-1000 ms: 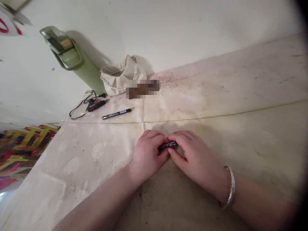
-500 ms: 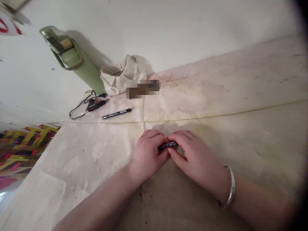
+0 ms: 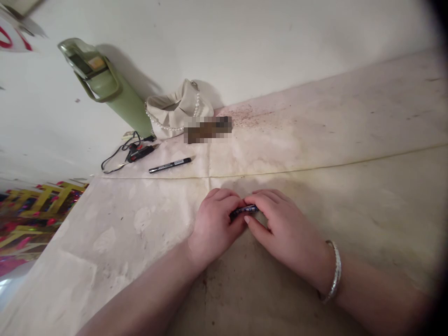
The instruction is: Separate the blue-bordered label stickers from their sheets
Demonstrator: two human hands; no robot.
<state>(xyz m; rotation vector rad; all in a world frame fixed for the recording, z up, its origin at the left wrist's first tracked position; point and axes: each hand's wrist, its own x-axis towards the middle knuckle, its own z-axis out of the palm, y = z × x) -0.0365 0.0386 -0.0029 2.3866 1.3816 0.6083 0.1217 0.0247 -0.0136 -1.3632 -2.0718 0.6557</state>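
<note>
Between my two hands, over the middle of the table, is a small dark, narrow thing with a blue and whitish pattern [image 3: 245, 211]. Only a short strip of it shows between my fingers, so its kind is unclear. My left hand [image 3: 216, 224] closes on its left end with thumb and forefinger. At the other end, my right hand [image 3: 280, 219] pinches it with thumb and curled fingers. The fingertips of both hands nearly meet. A silver bangle [image 3: 334, 273] sits on my right wrist.
A black marker pen [image 3: 170, 165] lies beyond my left hand. Behind it are a corded black glue gun [image 3: 140, 153], a green water bottle [image 3: 122, 105] and a cream bag with a pearl strap [image 3: 168, 119]. A blurred-out brown object [image 3: 206, 130] lies by the bag, near the wall.
Both hands stay almost in the same place. The visible strip of the patterned thing looks slightly turned, with more of its pale pattern showing.
</note>
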